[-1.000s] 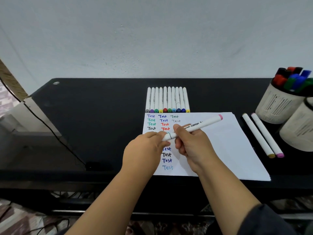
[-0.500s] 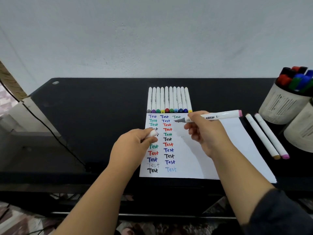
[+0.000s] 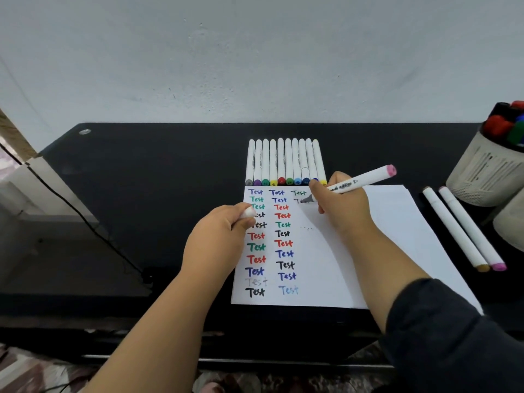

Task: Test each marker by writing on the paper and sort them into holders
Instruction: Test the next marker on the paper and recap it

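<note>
Since the earlier frame, right hand [image 3: 338, 207] fingers gripping the marker [image 3: 354, 184] brought its tip onto the paper [image 3: 397, 222], mid-frame; left hand [image 3: 224, 234] pinches the cap [image 3: 248, 213]. Testing underway; finish the word, then recap.

markers in row [image 3: 286, 163]: 10 | loose markers [image 3: 465, 231]: 2 | held marker [image 3: 360, 180]: 1 | holders [image 3: 482, 177]: 2 | paper [image 3: 391, 222]: 1

"Test" in many colours on the paper [image 3: 368, 251] — columns of it.
</note>
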A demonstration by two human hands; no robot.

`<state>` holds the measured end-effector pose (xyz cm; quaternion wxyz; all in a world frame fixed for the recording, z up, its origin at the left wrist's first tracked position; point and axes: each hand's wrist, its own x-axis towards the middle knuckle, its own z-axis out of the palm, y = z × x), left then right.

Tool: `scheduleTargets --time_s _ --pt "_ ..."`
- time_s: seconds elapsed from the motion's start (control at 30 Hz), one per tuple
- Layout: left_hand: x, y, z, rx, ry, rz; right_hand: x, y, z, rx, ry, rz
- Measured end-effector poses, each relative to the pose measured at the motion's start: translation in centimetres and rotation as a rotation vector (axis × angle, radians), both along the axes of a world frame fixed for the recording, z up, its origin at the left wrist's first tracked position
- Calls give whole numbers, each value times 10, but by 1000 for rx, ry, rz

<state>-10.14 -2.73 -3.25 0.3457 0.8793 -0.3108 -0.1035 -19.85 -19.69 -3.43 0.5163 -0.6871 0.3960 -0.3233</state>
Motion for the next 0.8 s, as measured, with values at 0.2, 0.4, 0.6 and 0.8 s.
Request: scheduleTargets --time_s 0.2,0.4,0.6,0.8 --pt "4 -10 2 62 -28 -44 3 -2 -6 -29 60 39" --pt "3 -13 0 63 -56 -50 3 0 -7 -57 45 71" --pt "4 -11 -2 50 -40 -41 4 -1 -9 -86 75 74" --pt "2 -11 -1 53 -45 -44 3 -2 -8 -78 52 52"
